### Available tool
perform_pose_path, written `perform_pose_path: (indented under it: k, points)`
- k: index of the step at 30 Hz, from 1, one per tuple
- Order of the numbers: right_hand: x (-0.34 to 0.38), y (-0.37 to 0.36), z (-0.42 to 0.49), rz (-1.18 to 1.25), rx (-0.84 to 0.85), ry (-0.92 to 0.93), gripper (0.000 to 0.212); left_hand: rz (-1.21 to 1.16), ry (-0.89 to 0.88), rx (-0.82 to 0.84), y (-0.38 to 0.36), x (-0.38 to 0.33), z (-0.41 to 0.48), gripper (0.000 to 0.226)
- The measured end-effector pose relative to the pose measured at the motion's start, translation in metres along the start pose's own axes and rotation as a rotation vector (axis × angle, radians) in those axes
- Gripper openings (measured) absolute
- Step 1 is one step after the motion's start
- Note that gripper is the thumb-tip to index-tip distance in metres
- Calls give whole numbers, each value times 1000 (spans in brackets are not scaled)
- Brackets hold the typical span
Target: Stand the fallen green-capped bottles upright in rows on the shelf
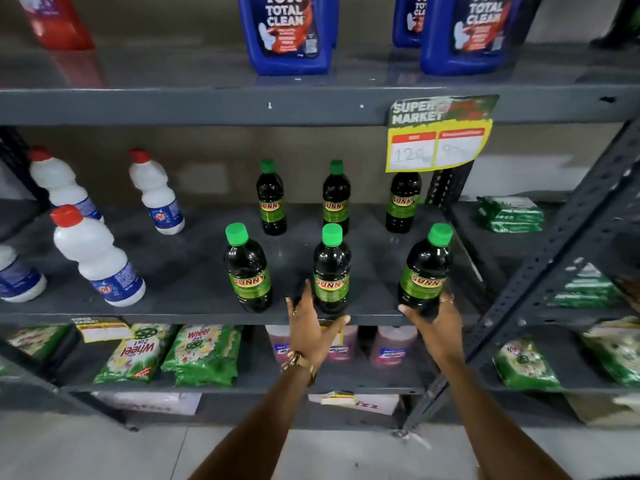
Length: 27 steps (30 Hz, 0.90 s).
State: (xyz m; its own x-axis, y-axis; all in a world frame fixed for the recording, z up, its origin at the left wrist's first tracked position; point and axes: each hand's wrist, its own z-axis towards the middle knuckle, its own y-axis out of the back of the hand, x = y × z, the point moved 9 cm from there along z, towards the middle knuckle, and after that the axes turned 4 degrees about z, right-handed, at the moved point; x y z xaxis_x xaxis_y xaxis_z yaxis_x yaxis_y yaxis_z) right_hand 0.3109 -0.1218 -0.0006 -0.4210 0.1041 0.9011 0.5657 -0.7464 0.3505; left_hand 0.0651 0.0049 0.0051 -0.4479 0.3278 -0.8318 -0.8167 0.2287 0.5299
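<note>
Honestly these green-capped bottles (331,268) look like easy things to handle: full of dark liquid, so a bit of weight low down, stiff plastic with a smooth glossy skin that could slip if you only pinch it. I'd guess the best hold is around the lower body, on or just under the label, where the paper gives some grip; grabbing by the cap would let the heavy bottom swing

Where things sit: six of them stand upright on the middle shelf (180,282), three at the back, three at the front edge, none lying down that I can see

The right hand (437,327) is wrapped around the base of the front right bottle (425,271), thumb on the near left side, fingers (446,301) curled round the right, so it looks clamped on, with the bottle leaning a touch to the right

The left hand (311,327) is open, fingers spread apart, palm facing the front middle bottle. Its fingertips sit right at that bottle's lower left side and the thumb reaches under the shelf lip below it; whether it really touches I can't tell
</note>
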Motion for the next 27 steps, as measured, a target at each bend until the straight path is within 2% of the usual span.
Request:
perform_pose_path:
  k: [3,9,16,18,20,22,24,27]
  points:
    - [-7,2,1,-32,-22,7,62,38,1,-44,-3,0,5,83]
    - [-11,-1,1,-34,35,1,66,-18,17,-123,1,6,7,76]
    - [-13,-4,1,-124,93,-16,69,39,100,-84,-3,15,10,65]
    - [-8,-4,-1,-123,106,-27,70,42,100,-59,-2,9,10,66]
    - [-2,-2,-2,-76,123,-50,76,47,74,-24,1,2,7,81]
    - [7,5,-16,34,67,-52,93,59,10,18,4,-6,-3,104]
    - [17,24,-42,92,-87,-54,100,113,-87,-14,20,-17,-19,106]
    - [65,64,-66,168,-293,131,73,245,-409,-57,50,-53,-38,94]
